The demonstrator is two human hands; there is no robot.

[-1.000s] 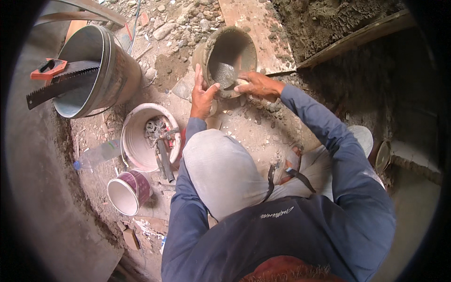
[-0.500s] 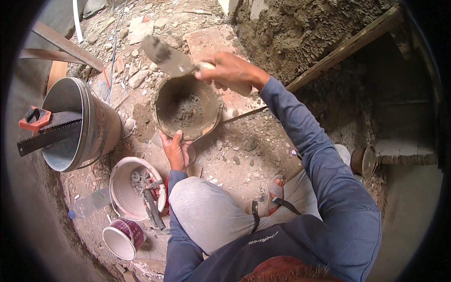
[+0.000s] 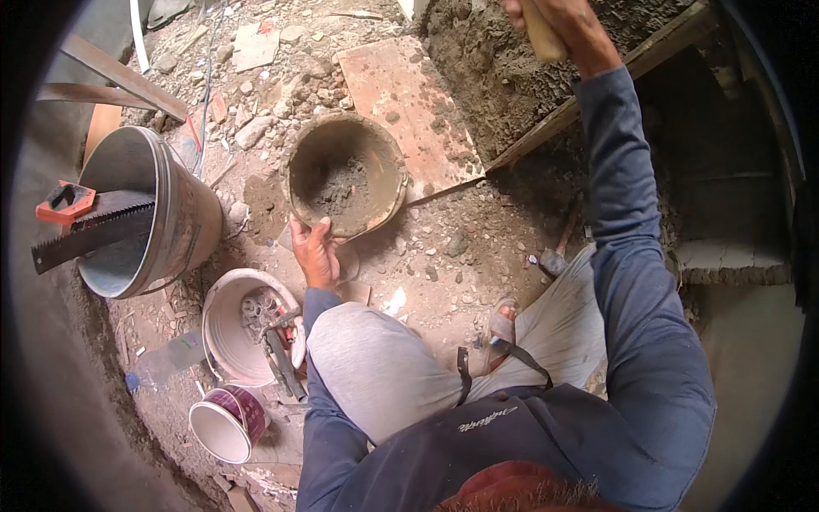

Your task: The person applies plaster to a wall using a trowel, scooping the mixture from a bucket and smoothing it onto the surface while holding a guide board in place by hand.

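A round bucket (image 3: 380, 158) with mortar (image 3: 343, 186) in its bottom is tilted, its mouth facing up toward me. My left hand (image 3: 316, 254) grips its near rim, thumb on the edge and fingers beneath. At the top edge, my right hand (image 3: 573, 24) is closed round the wooden handle (image 3: 543, 32) of a trowel, whose blade is out of view. That hand is up against the rough, mortar-covered surface (image 3: 512, 102) at the upper right.
Left of me stands a large bucket (image 3: 192, 205) with a handsaw (image 3: 94, 235) across its mouth. Nearer are a pail of tools (image 3: 226, 333), a small pail (image 3: 220, 431) and a plastic bottle (image 3: 171, 358). A spattered board (image 3: 409, 102) lies beyond the mortar bucket; a wooden beam (image 3: 580, 111) slants right.
My right hand has swung from above the bucket to the upper right, taking the mortar-loaded trowel blade out of view. The left hand has stayed on the bucket rim.
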